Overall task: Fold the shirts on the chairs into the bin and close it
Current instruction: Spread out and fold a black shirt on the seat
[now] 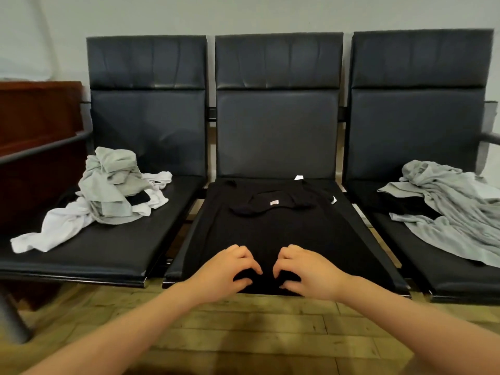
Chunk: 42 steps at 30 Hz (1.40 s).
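Observation:
A black shirt (pixel 273 226) lies flat on the middle chair seat (pixel 184 255), collar toward the backrest, a small white tag showing at the neck. My left hand (pixel 230 269) and my right hand (pixel 305 269) sit side by side at the shirt's near hem, fingers curled and pinching the black fabric. A heap of grey and white shirts (pixel 113 193) is piled on the left chair. A crumpled grey shirt (pixel 454 209) spreads over something black on the right chair. No bin is in view.
Three dark padded chairs stand in a row against a pale wall. A brown wooden cabinet (pixel 35 125) stands at the far left behind a dark armrest (pixel 43 150). Wooden floorboards (pixel 257 334) run in front of the seats.

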Each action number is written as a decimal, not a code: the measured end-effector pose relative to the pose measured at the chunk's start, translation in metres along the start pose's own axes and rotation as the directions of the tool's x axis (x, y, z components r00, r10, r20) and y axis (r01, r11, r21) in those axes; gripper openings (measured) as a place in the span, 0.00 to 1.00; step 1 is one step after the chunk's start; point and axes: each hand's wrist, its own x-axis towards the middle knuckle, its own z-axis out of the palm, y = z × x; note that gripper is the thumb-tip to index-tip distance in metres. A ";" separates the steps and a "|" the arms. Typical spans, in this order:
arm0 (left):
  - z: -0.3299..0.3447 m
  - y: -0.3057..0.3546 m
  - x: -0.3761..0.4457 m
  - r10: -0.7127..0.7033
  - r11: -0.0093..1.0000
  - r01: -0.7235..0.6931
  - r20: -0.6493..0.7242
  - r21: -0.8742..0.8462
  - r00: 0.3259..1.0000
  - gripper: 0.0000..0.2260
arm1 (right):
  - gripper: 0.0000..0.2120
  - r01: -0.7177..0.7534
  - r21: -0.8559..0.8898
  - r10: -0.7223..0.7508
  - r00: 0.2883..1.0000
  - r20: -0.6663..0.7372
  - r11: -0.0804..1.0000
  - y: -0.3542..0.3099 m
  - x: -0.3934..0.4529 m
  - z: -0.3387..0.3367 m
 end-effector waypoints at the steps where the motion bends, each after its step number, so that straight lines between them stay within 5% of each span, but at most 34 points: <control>1: 0.001 0.000 -0.001 0.006 1.000 -0.006 -0.017 -0.001 1.000 0.13 | 0.09 -0.014 0.030 0.014 1.000 -0.021 0.999 0.000 0.002 0.002; 7: 0.008 0.005 -0.009 -0.043 0.999 0.042 -0.098 -0.009 0.994 0.24 | 0.05 -0.217 0.412 0.275 0.957 -0.087 0.885 0.003 0.012 0.003; 10: 0.014 0.008 -0.004 -0.081 0.997 0.083 -0.173 0.003 0.982 0.18 | 0.07 -0.248 0.463 0.316 0.946 -0.075 0.851 0.004 0.017 0.002; 16: -0.001 -0.014 0.007 -0.184 0.981 0.154 -0.326 -0.118 0.927 0.14 | 0.06 -0.213 0.238 0.237 0.968 -0.078 0.948 0.017 0.020 -0.016; 20: -0.027 -0.031 0.005 -0.027 0.969 0.102 -0.311 0.226 0.950 0.18 | 0.13 -0.337 -0.096 0.328 0.939 -0.104 0.936 0.044 0.011 -0.038; 22: -0.037 -0.038 0.001 -0.058 0.957 0.121 -0.235 0.265 0.970 0.15 | 0.13 -0.451 -0.138 0.442 0.892 -0.092 0.882 0.062 0.000 -0.045; 25: -0.044 -0.050 -0.008 -0.238 0.963 0.256 -0.181 0.085 0.954 0.12 | 0.09 -0.555 0.179 0.581 0.798 -0.162 0.812 0.084 -0.020 -0.047; 28: -0.042 -0.055 -0.019 -0.401 0.903 0.353 -0.189 -0.245 0.896 0.17 | 0.08 -0.478 0.567 0.672 0.715 -0.193 0.671 0.090 -0.038 -0.047; 31: -0.039 -0.047 -0.021 -0.484 0.812 0.351 -0.202 -0.466 0.851 0.14 | 0.09 -0.366 0.744 0.695 0.696 -0.179 0.558 0.083 -0.050 -0.048; 42: -0.035 0.003 -0.018 -0.356 0.881 0.264 -0.181 -0.394 0.917 0.13 | 0.09 -0.435 0.683 0.615 0.788 -0.026 0.587 0.051 -0.064 -0.053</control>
